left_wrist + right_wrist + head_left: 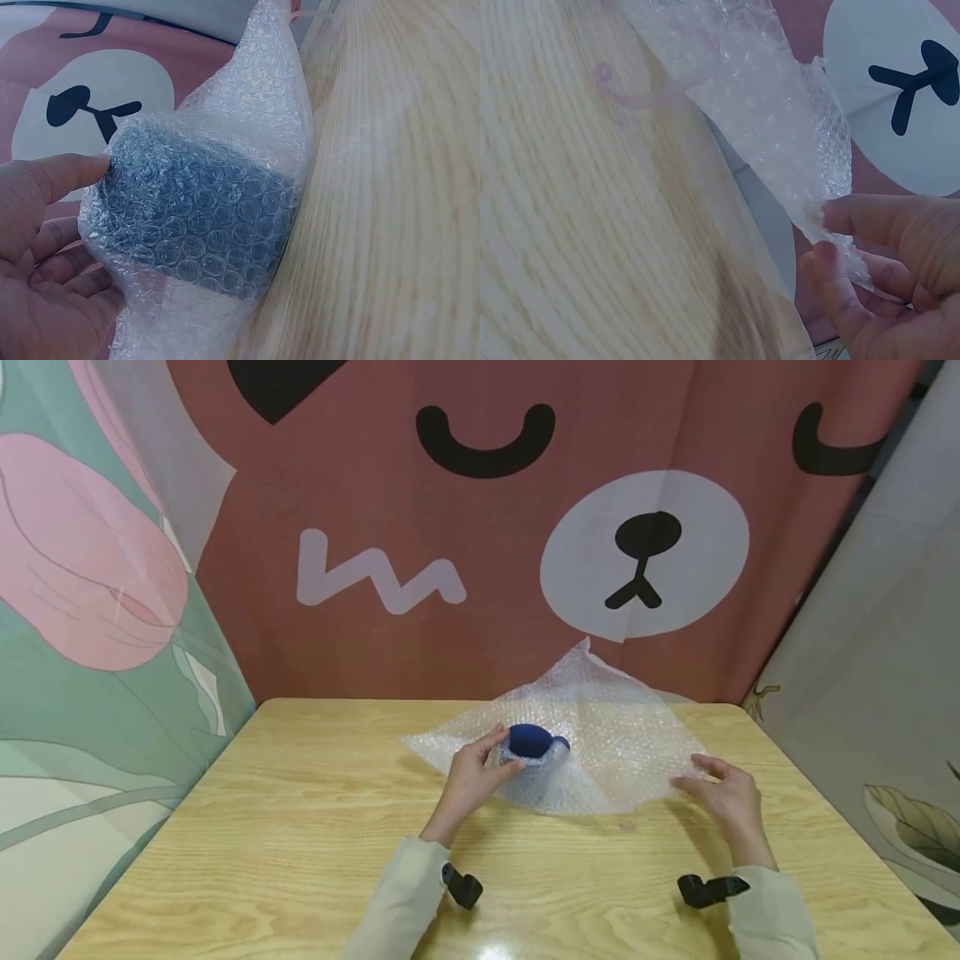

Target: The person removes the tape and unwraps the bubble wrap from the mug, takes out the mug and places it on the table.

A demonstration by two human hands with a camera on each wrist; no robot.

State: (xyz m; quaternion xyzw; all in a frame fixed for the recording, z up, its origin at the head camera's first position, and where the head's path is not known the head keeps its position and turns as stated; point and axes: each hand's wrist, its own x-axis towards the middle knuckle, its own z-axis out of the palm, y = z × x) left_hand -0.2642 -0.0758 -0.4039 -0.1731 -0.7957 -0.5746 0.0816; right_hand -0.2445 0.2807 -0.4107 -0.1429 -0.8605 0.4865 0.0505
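A dark blue mug (530, 741) stands on the table partly enclosed in a sheet of bubble wrap (622, 735). Its rounded top shows, with a small blue handle on the right. My left hand (477, 767) grips the mug's left side through the wrap, thumb on the near side and fingers behind. In the left wrist view, the mug's side (202, 210) shows blue beneath the bubbles. Over at the right, my right hand (725, 793) pinches the sheet's corner between thumb and fingers. The wrap stretches between both hands, one peak standing up at the back.
The light wooden table (300, 827) ends at a curtain (375, 643) printed with a bear's face. More printed cloth hangs at the left and right sides. A black camera is strapped on each sleeve.
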